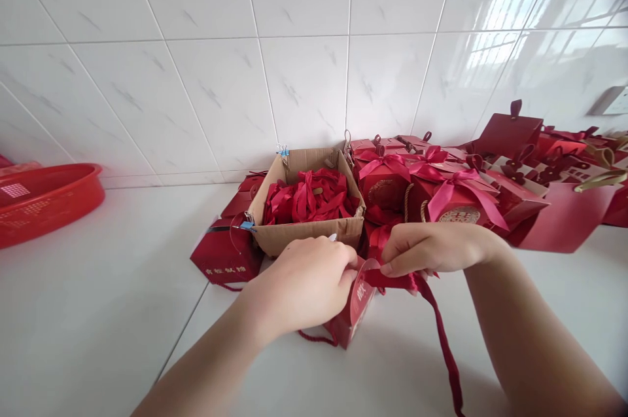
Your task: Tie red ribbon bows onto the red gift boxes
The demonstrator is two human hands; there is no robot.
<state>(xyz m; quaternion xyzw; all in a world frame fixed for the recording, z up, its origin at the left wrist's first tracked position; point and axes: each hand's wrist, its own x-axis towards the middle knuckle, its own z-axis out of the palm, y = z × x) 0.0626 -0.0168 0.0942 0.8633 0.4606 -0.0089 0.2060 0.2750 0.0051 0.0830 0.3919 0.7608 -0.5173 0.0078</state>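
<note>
A small red gift box (360,302) with pale lettering and a rope cord stands on the white counter in front of me. My left hand (309,279) is closed on the box's upper part, its fingertips partly hidden behind the hand. Just to the right, my right hand (426,250) pinches a dark red ribbon (444,338) beside the box top. One end of the ribbon hangs down toward the counter's near side. Behind both hands sits an open cardboard box (307,230) heaped with loose red ribbons (314,198).
Finished-looking red gift boxes with pink bows (456,198) crowd the back right against the tiled wall (304,76). Another red box (228,253) lies left of the cardboard box. A red plastic basket (53,198) stands at far left on the counter (122,286).
</note>
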